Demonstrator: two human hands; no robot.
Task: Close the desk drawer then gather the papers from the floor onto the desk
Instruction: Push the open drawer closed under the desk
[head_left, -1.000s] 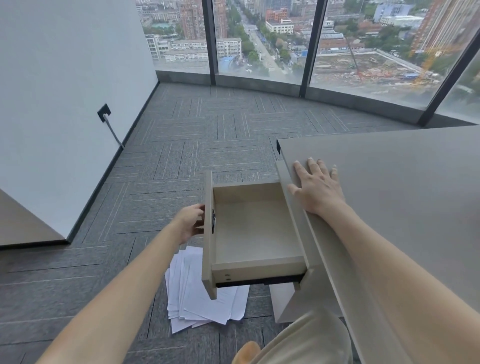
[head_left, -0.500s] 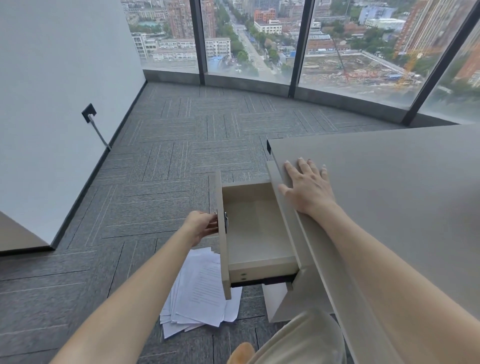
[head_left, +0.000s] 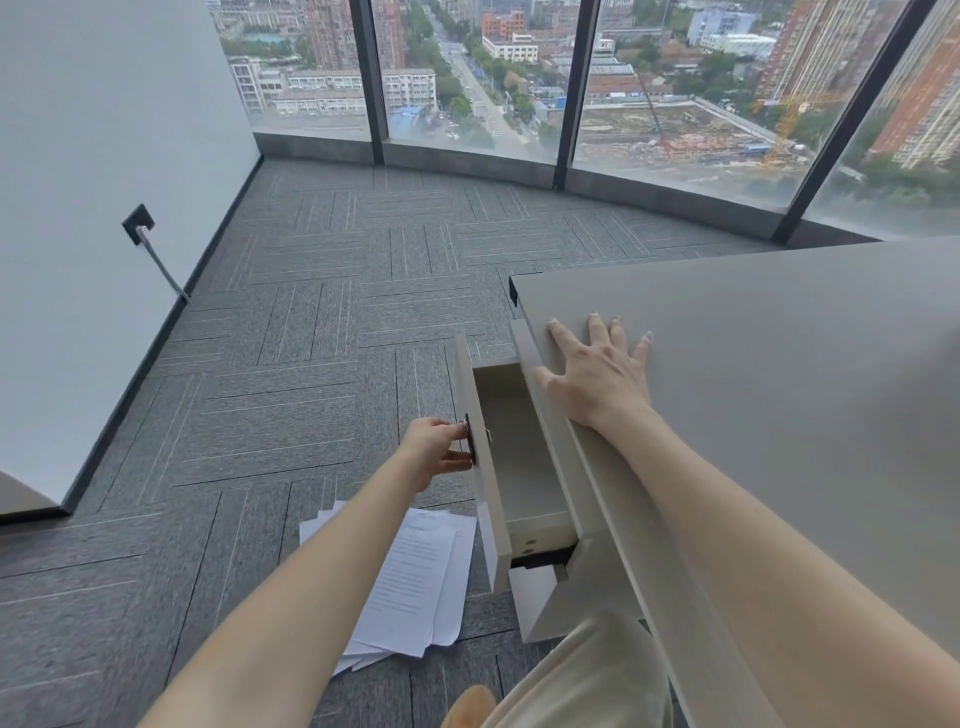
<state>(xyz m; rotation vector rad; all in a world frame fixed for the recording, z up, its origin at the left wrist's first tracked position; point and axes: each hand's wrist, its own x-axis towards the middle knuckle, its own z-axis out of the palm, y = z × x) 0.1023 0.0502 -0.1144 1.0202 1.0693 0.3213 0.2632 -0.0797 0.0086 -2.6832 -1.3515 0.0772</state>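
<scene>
One drawer (head_left: 524, 467) sticks partly out of the desk (head_left: 753, 374); its far interior is hidden under the desktop edge. Our left hand (head_left: 436, 452) has fingers curled on the dark pull at the drawer front, tho the exact grip is hard to make out. Our right hand (head_left: 597, 374) lies flat, fingers spread, on the desk, holding nothing. One loose stack of papers (head_left: 415, 582) sits on the carpet beside the drawer, partly covered by our left forearm; sheet count unclear.
</scene>
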